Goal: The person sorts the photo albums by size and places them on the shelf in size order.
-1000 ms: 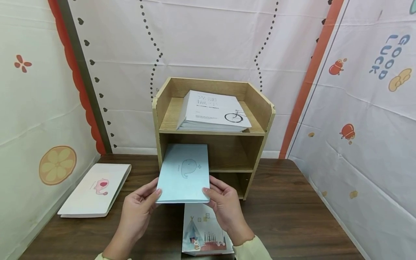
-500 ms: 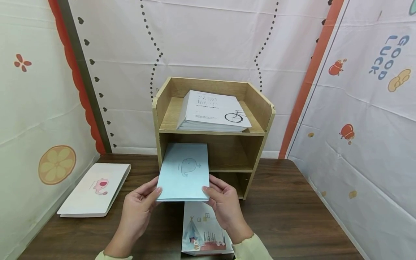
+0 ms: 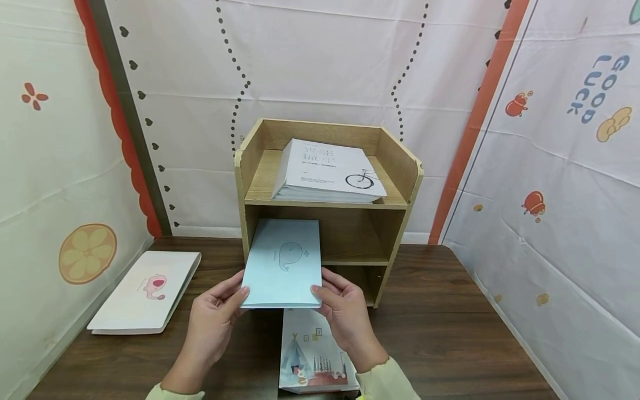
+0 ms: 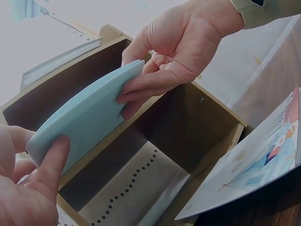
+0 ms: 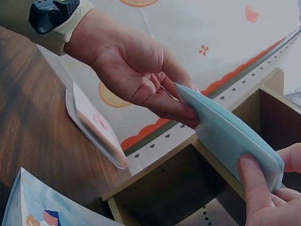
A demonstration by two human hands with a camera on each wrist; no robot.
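Observation:
A light blue notebook with a whale drawing [image 3: 282,264] is held level between both hands, its far end inside the middle compartment of the wooden shelf [image 3: 327,204]. My left hand [image 3: 215,316] pinches its near left edge, thumb on the cover and fingers beneath. On the near right edge, my right hand [image 3: 345,316] grips it the same way. Both wrist views show the blue notebook [image 4: 89,113] from below, fingertips against its underside. Under the hands, a book with a tent picture [image 3: 315,355] lies on the table, partly covered by the right hand.
On the shelf's top level lies a thick white book with a bicycle drawing [image 3: 332,169]. A white notebook with a pink elephant [image 3: 147,291] rests on the dark wooden table [image 3: 450,328] at the left. Printed cloth [image 3: 325,61] hangs behind and along both sides.
The blue notebook's near edge sits very slightly higher in the head view than a second ago. Both hands keep their grip and have barely moved.

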